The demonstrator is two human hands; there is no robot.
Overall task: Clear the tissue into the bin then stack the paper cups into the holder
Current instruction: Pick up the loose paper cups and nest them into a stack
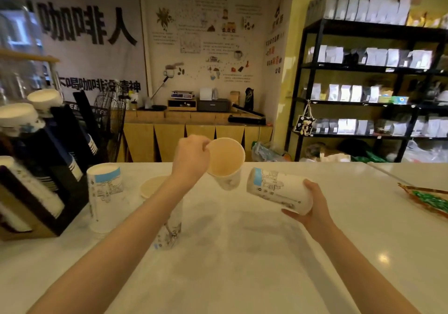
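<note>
At the far left of the white counter (242,253) stands the black cup holder (60,168), its slanted slots loaded with nested cup stacks whose white bases point up and toward the camera. Just right of the holder, an inverted paper cup (105,197) with a blue band near its top rests base-up on the counter. Right of that cup stands an upright paper cup (169,226), mouth open upward and largely hidden behind the left forearm, which crosses in front of it. Above the counter, near centre, the left hand (191,161) pinches the rim of a raised paper cup (226,163) between thumb and fingers; this cup is tilted so that its open mouth and tan interior face the camera, and it is clear of the counter surface. Just beside it to the right, apart from it, the right hand (312,204) wraps its fingers around the mouth end of a horizontal paper cup (278,190), whose base points left toward the raised cup. This cup is also held off the counter. At the right counter edge lies a green and orange wrapper (426,199), well apart from the cups. No tissue or bin can be identified. Behind the counter, a black shelving unit (363,71) carries rows of white bags.
</note>
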